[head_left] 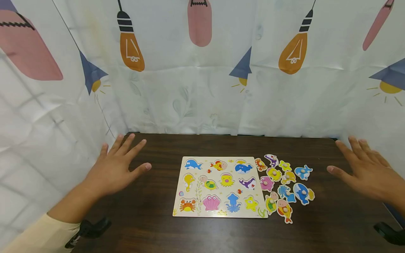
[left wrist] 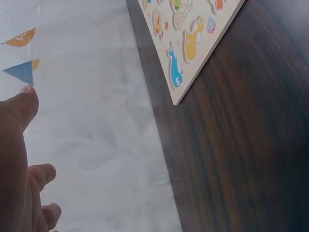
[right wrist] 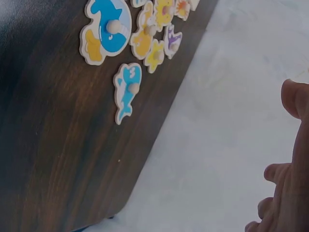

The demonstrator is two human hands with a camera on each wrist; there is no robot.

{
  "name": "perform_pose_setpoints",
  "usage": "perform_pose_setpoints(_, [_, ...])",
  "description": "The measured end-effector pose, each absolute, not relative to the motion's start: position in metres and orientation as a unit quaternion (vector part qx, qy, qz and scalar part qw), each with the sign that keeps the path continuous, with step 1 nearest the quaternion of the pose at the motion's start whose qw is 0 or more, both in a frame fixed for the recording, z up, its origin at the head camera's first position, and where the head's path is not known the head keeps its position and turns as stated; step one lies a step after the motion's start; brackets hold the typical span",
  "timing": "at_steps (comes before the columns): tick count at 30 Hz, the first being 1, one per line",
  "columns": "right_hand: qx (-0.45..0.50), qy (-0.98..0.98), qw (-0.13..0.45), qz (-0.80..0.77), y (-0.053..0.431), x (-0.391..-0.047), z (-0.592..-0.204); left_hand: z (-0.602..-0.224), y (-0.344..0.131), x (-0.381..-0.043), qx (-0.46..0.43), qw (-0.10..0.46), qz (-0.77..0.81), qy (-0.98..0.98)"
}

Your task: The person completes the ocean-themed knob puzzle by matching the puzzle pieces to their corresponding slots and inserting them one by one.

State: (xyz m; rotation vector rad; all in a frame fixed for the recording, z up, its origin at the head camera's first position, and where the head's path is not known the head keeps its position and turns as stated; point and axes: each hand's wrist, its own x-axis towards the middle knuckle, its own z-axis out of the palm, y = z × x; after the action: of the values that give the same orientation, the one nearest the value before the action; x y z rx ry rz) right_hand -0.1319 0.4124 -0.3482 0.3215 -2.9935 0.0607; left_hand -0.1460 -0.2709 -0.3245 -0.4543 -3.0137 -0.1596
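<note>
My left hand is held over the left side of the table with fingers spread, holding nothing. On the other side, my right hand has its fingers extended and is likewise bare of any object. Between them lies a wooden puzzle board printed with sea animals in shallow recesses. Several knobbed puzzle pieces are grouped against its right edge, among them a blue whale piece, a red and yellow fish piece and a green turtle piece. The small blue dolphin piece lies nearest my right hand.
The dark wooden table ends at a white printed curtain along its back and left. Black straps show near the left wrist. A rounded table corner appears in the right wrist view.
</note>
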Motion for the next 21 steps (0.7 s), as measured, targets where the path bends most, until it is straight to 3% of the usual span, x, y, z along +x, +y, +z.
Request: perform_pose_setpoints(21, [0.139,-0.985,0.066,0.074,0.4,-0.131,-0.384,-0.373,-0.245,-0.137,-0.19,0.061,-0.099,-0.975])
